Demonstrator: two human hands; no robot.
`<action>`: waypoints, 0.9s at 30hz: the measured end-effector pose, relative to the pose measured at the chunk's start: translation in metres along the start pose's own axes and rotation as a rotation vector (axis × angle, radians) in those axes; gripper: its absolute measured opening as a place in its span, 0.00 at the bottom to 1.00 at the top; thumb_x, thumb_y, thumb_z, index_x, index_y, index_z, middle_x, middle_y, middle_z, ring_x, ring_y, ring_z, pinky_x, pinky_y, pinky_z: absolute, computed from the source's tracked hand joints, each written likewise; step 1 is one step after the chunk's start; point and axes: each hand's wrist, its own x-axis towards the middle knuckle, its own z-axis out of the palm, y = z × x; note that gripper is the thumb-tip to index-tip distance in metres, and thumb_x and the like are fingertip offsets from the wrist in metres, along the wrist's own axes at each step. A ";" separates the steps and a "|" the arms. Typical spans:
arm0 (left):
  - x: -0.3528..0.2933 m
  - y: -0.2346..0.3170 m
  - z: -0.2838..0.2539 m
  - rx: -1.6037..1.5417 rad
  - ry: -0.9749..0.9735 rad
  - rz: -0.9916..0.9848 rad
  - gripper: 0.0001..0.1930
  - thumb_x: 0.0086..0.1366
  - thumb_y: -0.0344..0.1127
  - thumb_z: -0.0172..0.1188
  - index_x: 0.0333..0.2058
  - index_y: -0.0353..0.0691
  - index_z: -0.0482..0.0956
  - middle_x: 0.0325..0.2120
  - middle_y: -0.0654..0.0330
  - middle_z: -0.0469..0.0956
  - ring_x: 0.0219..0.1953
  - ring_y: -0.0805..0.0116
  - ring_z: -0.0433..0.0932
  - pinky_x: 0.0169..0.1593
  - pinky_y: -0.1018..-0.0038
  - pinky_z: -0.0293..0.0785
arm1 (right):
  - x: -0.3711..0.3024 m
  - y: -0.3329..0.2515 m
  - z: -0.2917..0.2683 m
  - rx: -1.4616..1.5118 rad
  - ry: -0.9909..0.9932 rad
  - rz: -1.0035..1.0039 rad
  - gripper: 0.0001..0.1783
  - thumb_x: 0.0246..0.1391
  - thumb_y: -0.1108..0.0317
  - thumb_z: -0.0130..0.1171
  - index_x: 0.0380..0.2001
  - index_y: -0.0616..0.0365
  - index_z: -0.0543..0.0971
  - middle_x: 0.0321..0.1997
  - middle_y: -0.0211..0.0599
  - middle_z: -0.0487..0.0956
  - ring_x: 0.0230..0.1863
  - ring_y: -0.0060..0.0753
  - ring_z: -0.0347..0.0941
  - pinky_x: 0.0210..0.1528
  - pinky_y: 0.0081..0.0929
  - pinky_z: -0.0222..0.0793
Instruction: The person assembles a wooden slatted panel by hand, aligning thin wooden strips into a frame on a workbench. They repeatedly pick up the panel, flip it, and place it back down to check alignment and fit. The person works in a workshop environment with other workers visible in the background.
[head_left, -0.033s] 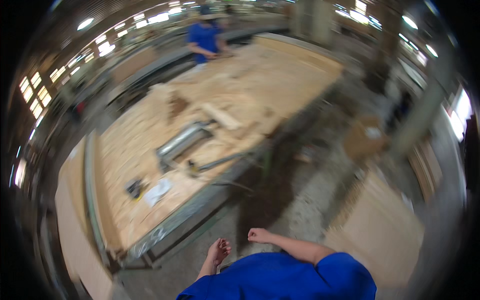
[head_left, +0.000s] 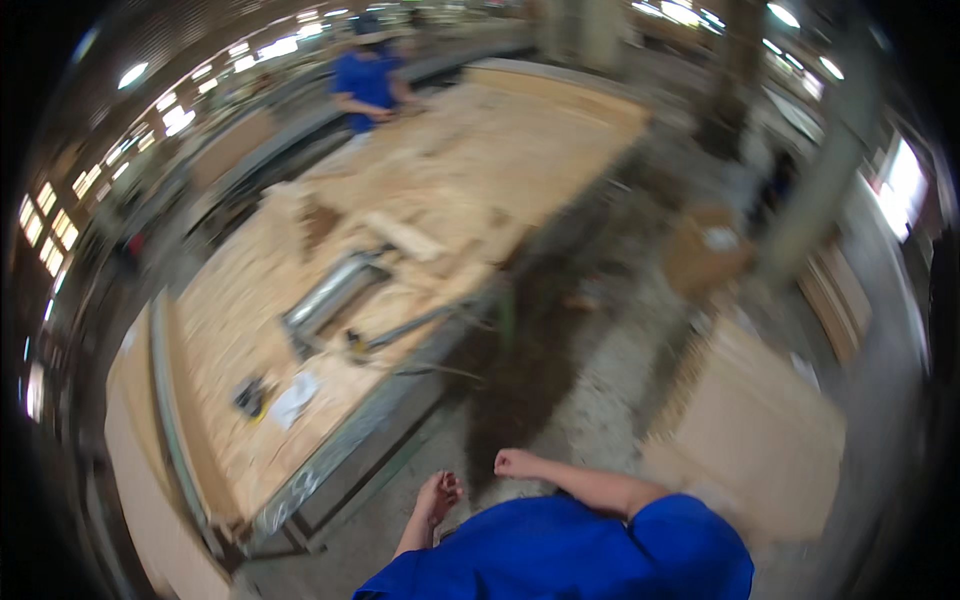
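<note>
My left hand [head_left: 440,494] hangs in front of my body, its fingers loosely curled and apart, with nothing visible in it. Beside it, my right hand [head_left: 514,463] is closed in a loose fist, and no object shows in it. Neither hand touches anything. Ahead and to the left stands a long table [head_left: 225,440] covered with pale wood. On it lie a shiny metal cylinder [head_left: 335,297] in a frame, a white cloth [head_left: 293,400], a small dark tool [head_left: 249,396] with some yellow, and a pale wood strip [head_left: 404,237]. Motion blur hides finer detail.
A person in blue [head_left: 365,85] stands at the table's far left side. To the right are a cardboard box [head_left: 705,250], a large flat tan sheet [head_left: 755,425] on the floor and a thick pillar [head_left: 825,195]. A raised wooden edge [head_left: 195,400] runs along the table's left end.
The whole view has shifted: the table and the things on it sit further left in the picture. My hands keep nearly the same place and pose.
</note>
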 end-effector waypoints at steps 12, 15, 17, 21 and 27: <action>0.073 -0.047 0.173 1.583 -0.382 0.082 0.13 0.63 0.42 0.48 0.31 0.37 0.72 0.29 0.53 0.76 0.29 0.60 0.77 0.31 0.66 0.72 | -0.210 0.247 -0.135 0.799 0.952 0.398 0.14 0.47 0.62 0.57 0.31 0.62 0.77 0.25 0.37 0.78 0.23 0.28 0.75 0.27 0.27 0.72; 0.091 -0.044 0.173 1.990 -0.590 0.047 0.13 0.62 0.41 0.48 0.31 0.36 0.73 0.27 0.51 0.76 0.29 0.58 0.77 0.31 0.64 0.71 | -0.223 0.275 -0.137 0.855 1.000 0.486 0.14 0.47 0.62 0.57 0.30 0.63 0.77 0.23 0.40 0.77 0.23 0.29 0.75 0.26 0.28 0.72; 0.111 -0.036 0.184 2.038 -0.550 -0.069 0.13 0.62 0.41 0.49 0.32 0.36 0.73 0.28 0.51 0.76 0.30 0.58 0.77 0.32 0.64 0.71 | -0.220 0.292 -0.143 0.849 1.010 0.551 0.13 0.47 0.63 0.56 0.28 0.63 0.77 0.21 0.41 0.77 0.23 0.30 0.75 0.25 0.27 0.72; 0.166 -0.016 0.245 2.040 -0.496 -0.132 0.13 0.61 0.42 0.49 0.34 0.36 0.74 0.28 0.50 0.77 0.31 0.56 0.77 0.33 0.63 0.71 | -0.213 0.338 -0.159 0.541 0.943 0.690 0.14 0.44 0.60 0.57 0.24 0.63 0.78 0.21 0.43 0.78 0.23 0.34 0.76 0.27 0.31 0.72; 0.284 0.026 0.363 1.927 -0.366 -0.100 0.15 0.60 0.42 0.51 0.37 0.36 0.76 0.29 0.50 0.78 0.32 0.54 0.77 0.34 0.61 0.71 | -0.234 0.370 -0.236 0.401 0.774 0.917 0.16 0.43 0.57 0.54 0.24 0.60 0.80 0.22 0.46 0.79 0.27 0.43 0.78 0.35 0.38 0.73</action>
